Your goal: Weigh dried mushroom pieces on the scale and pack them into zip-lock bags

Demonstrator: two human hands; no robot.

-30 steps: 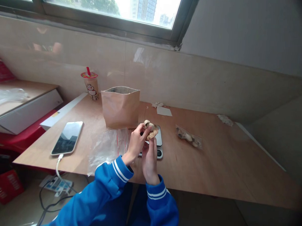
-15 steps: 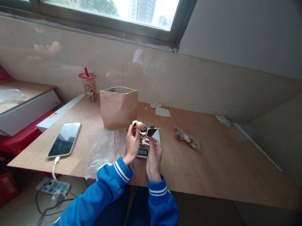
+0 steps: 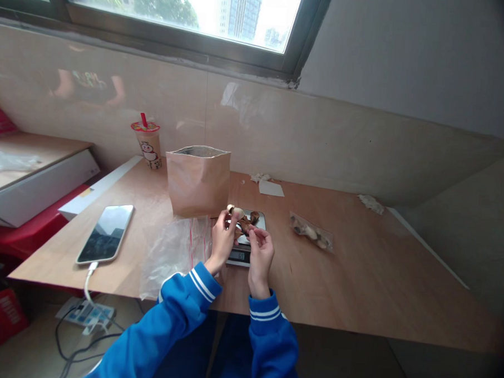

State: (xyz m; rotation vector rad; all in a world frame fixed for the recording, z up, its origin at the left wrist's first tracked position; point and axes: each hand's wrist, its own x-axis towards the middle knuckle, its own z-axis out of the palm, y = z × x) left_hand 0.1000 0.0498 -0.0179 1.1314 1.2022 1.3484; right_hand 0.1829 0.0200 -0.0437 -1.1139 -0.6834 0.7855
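My left hand (image 3: 221, 239) is closed around dried pieces, with a cream-coloured, curled piece (image 3: 236, 212) showing above its thumb and fingers. My right hand (image 3: 260, 257) pinches a brown, shrivelled dried piece (image 3: 245, 226) between thumb and fingers. Both hands are over a small digital scale (image 3: 239, 256); its display is lit, but the digits are too small to read. Another dark brown piece (image 3: 254, 217) shows at the far side of the scale plate; whether it rests there I cannot tell. Left of the scale lies a clear zip bag (image 3: 169, 255), flat, under my left forearm's edge.
An open brown paper bag (image 3: 198, 181) stands behind the zip bag. To the right lies a small clear packet (image 3: 311, 233) of dried pieces. A phone (image 3: 106, 234) on a white cable and a drink cup (image 3: 148, 145) are on the left. White paper (image 3: 271, 188) lies near the wall.
The dark piece near my right fingers has shifted and now appears above the scale plate. My right hand has turned, fingers now bent into a pinch. My left hand moved slightly right.
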